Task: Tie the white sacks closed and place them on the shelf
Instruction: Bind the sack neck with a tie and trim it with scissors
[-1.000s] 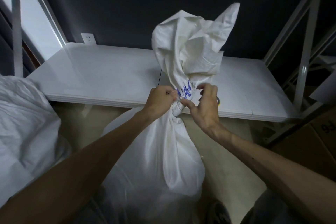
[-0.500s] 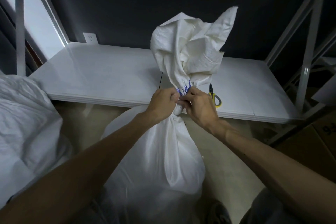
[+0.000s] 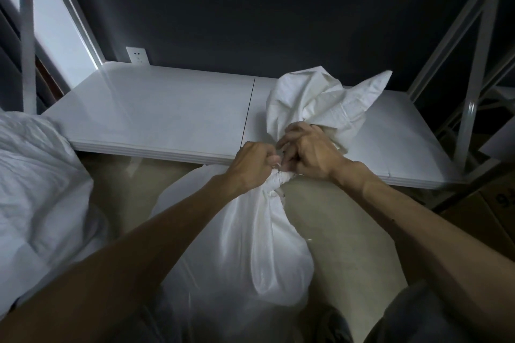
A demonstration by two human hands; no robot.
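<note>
— Fingers (image 3: 274, 160) of the left hand (image 3: 252, 167) are curled in, pinching something thin and white right at the neck of the sack (image 3: 242, 245); the right hand (image 3: 312, 152) has its fingers bent and bunched over the same spot.

— And the sack itself?

— Standing on the floor (image 3: 342, 237) between the person's arms, just in front of the shelf (image 3: 167, 120), its loose top flopped back over the shelf's edge.

— How will it handle?

— Soft, slick woven cloth, belly bulging, so probably weighty. I'd grab the cinched neck, with 1 hand under the bottom.

— Anything unclear?

— The knot is buried under both hands; can't tell whether it's finished. A 2nd sack (image 3: 36, 189) at left is cut off by the frame, its neck out of view.
</note>
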